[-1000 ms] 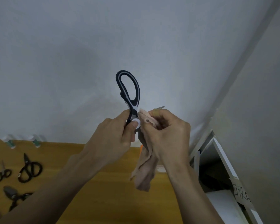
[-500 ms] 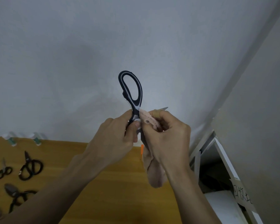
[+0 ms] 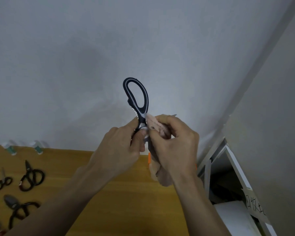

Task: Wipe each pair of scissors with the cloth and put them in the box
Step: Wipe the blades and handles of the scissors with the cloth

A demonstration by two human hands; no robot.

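Grey-white wall fills most of my head view, with a wooden desk (image 3: 119, 210) running along the bottom and a white box (image 3: 235, 169) open at the lower right, a paper label with handwriting stuck to its near edge. I see both hands raised in front of the wall, above the desk. My left hand (image 3: 116, 155) grips a pair of scissors (image 3: 138, 101) near the pivot, its fingers curled round the lower handle and the thumb pressed by the silver pivot screw. These scissors have black handles with a pale grey inner band, one big oval loop pointing up, and a toothed notch on the inner edge just above the pivot. My right hand (image 3: 175, 147) pinches a pinkish cloth (image 3: 154, 122) round the blade, fingers curled over it; a small metal tip pokes out past the knuckles to the right, and the rest of the cloth hangs down below the hand. On the left part of the desk lie other scissors (image 3: 31, 178), black-handled, a smaller pair beside them and more nearer the edge, blurred. An orange object (image 3: 149, 158) shows just behind the hands; I cannot tell what it is.
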